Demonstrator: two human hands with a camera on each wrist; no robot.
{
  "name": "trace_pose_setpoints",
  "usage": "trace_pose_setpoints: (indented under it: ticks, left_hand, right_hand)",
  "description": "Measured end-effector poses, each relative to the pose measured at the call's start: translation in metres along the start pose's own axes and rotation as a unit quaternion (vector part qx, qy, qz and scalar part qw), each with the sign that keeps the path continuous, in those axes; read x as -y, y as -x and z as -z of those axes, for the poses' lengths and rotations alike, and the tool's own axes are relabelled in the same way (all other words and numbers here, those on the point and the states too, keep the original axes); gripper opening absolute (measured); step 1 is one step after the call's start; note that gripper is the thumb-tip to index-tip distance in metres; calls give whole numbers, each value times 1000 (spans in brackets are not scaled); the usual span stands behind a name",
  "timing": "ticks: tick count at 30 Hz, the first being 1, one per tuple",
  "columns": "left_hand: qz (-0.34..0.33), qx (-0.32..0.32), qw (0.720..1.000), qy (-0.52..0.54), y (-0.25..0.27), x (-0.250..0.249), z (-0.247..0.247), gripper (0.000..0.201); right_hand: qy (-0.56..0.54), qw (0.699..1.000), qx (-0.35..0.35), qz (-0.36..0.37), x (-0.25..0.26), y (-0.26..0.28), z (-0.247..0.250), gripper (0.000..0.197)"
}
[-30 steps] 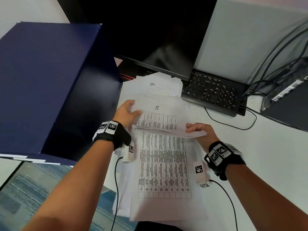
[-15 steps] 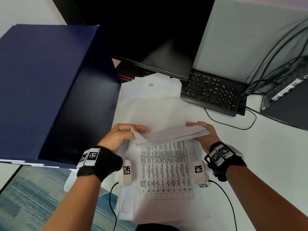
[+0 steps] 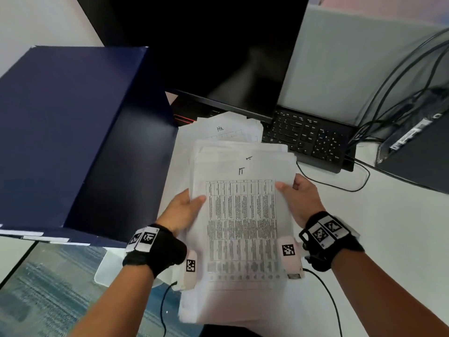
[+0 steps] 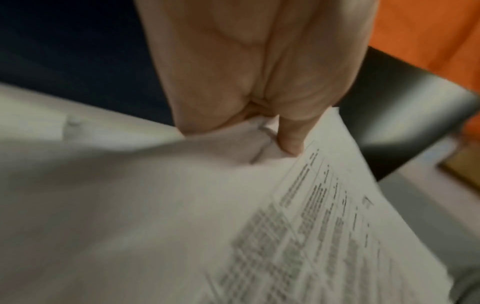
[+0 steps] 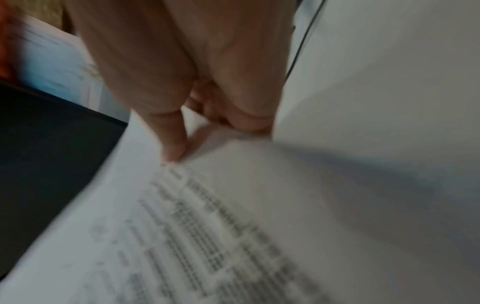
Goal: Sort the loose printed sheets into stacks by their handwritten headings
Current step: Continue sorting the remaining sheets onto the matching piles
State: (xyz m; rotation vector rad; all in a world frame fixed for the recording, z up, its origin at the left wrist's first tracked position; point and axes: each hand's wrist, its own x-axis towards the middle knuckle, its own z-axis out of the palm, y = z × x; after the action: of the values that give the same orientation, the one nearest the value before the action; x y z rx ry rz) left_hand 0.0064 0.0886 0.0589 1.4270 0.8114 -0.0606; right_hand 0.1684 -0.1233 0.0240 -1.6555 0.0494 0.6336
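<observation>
Paper everywhere on this one. Thin white sheets [image 3: 240,215], flat and a bit floppy, printed with a dense grid table and a handwritten mark up top, were lifted as a bundle over the bigger pile [image 3: 194,310] lying on the white counter [image 3: 388,239]. Behind them sat another loose stack [image 3: 228,130] with its own scribbled heading, right against a black keyboard [image 3: 308,139] with a thin black cable [image 3: 340,188] looping off it. Big matte navy box [image 3: 60,130] stood to the left, dark glossy monitor [image 3: 206,57] behind.

Compared with half a second earlier, the bundle had been flipped face up, so the table and heading showed where only blank backs did, and the left hand had come in closer to the paper.

Left hand [image 3: 181,211] gripped the bundle's left edge, thumb on top and fingers underneath; the wrist view showed that thumb [image 4: 291,139] pressing into the page and creasing it slightly. Right hand [image 3: 300,199] did the same on the right edge, thumb [image 5: 172,144] on the printed side, the other fingers tucked under. Both wrist views were blurry. Both forearms reached in from below, black wrist straps on.
</observation>
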Motion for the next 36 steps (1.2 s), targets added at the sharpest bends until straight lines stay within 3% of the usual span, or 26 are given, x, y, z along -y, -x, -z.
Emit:
trace_pose_setpoints:
  ticks: [3,6,8,11,14,17,22,28,31,36]
  left_hand:
    - [-47,-33,995,79,9,-8,-13,24]
    - [-96,5,987,131,15,-25,-24,29]
    - [-129,5,989,75,15,-39,-34,33]
    - [-213,-60,975,-28,22,-71,-58,30]
    - [-323,-124,938,-10,41,-104,-94,25]
    - [-380,-128,915,52,57,-116,-123,21]
    - [-356,-79,931,28,53,-89,-149,18]
    - [-304,-8,950,66,42,-84,-164,28]
    - [-319,14,947,36,47,-93,-182,29]
    - [-385,-22,921,48,60,-109,-198,29]
  right_hand:
    - [14,995,77,-63,-3,8,13,27]
    - [23,993,105,-56,1,23,24,29]
    - [9,998,58,17,15,37,30,21]
    - [-3,988,-35,151,52,61,41,24]
    - [10,954,-102,283,88,85,56,24]
    - [12,927,-150,344,103,100,76,22]
    - [38,946,-133,293,84,108,111,37]
    - [-64,961,-139,231,72,105,134,39]
    - [-46,958,-124,256,79,107,130,39]
    - [-27,938,-153,309,101,123,128,26]
